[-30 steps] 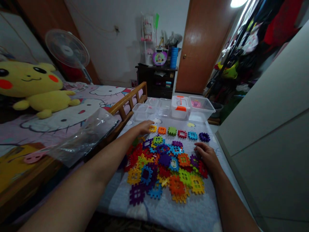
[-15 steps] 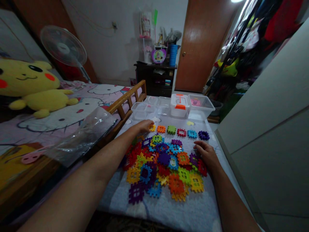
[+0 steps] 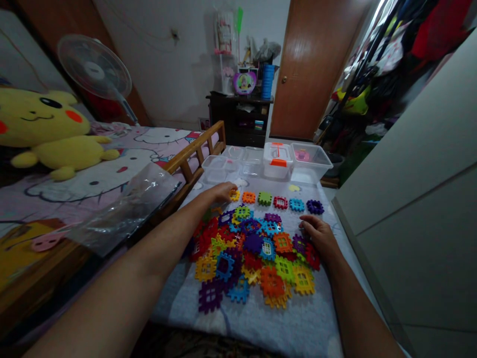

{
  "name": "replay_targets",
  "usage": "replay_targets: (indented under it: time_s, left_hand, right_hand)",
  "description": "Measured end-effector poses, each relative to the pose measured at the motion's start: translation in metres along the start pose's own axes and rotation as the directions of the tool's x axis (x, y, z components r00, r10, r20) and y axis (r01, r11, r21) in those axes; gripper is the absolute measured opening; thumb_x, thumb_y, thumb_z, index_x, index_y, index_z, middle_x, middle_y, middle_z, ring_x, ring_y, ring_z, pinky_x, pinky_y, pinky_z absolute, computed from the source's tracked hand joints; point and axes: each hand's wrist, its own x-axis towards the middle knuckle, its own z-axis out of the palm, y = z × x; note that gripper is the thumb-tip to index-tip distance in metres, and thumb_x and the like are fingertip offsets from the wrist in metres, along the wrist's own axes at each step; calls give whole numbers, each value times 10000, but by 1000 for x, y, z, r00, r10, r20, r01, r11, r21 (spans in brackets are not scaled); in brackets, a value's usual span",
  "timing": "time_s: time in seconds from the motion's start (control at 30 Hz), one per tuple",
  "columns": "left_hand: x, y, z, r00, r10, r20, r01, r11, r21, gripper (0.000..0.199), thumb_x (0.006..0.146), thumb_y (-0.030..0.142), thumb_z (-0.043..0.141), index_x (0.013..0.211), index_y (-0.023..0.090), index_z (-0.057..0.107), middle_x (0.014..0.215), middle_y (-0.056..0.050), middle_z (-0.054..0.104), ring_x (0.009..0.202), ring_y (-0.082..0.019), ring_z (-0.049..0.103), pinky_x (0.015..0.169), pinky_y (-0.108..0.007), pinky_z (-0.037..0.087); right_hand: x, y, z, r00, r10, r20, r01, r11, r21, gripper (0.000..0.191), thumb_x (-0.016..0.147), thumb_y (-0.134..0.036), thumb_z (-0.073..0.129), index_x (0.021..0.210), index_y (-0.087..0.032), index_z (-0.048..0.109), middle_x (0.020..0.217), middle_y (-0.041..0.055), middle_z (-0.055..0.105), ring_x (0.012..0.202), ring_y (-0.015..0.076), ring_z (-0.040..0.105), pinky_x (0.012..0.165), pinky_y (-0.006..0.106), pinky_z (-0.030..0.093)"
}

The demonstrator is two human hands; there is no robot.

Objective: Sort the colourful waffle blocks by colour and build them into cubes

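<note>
My left hand (image 3: 224, 191) reaches across to a yellow plastic building block (image 3: 235, 195), its fingers closed on it. That block is at the left end of a row with an orange block (image 3: 249, 197), a green block (image 3: 264, 198), a red block (image 3: 280, 202), a light blue block (image 3: 297, 204) and a purple block (image 3: 315, 206). Nearer to me lies a heap of notched blocks (image 3: 253, 243) in mixed colours. My right hand (image 3: 318, 232) rests at the heap's right side, fingers loosely bent and apart, holding nothing I can see.
Behind the row stand clear plastic trays (image 3: 216, 169), a lidded box with orange clips (image 3: 278, 161) and an open clear bin (image 3: 311, 161). A wooden bed rail (image 3: 190, 159) and a plastic bag (image 3: 130, 209) are at left. A white cabinet (image 3: 417, 174) borders the right.
The view has shifted very slightly. Both hands stay almost where they were, the left at the yellow block and the right beside the heap.
</note>
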Motion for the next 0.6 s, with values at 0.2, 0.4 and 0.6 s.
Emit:
replay_targets:
  time_s: [0.2, 0.4, 0.6]
  left_hand:
    - [-11, 2, -8, 999, -7, -34, 7, 1000, 9, 719, 646, 181, 685, 1350, 165, 539, 1414, -120, 556, 1290, -267, 526, 1087, -331, 407]
    - [-79, -13, -14, 993, -13, -120, 7, 999, -51, 554, 821, 254, 554, 1362, 135, 528, 1483, -135, 500, 1369, -254, 463, 1183, -378, 311]
    - [-155, -19, 14, 944, -267, -192, 223, 949, -223, 449, 894, 284, 421, 1286, 144, 589, 1383, -135, 599, 1302, -266, 536, 1151, -409, 377]
  right_hand:
    - [-1, -5, 1, 1000, 4, -6, -4, 1000, 3, 410, 678, -482, 690, 958, -183, 692, 765, 41, 698, 578, 150, 547, 528, 282, 425]
    - [-1, -4, 0, 1000, -20, -7, 20, 999, -27, 410, 695, -472, 687, 976, -174, 707, 775, 48, 703, 599, 157, 558, 543, 288, 435]
    - [-1, -5, -1, 1000, -21, -5, 21, 999, -34, 424, 676, -462, 706, 982, -169, 713, 773, 42, 704, 576, 147, 541, 542, 289, 432]
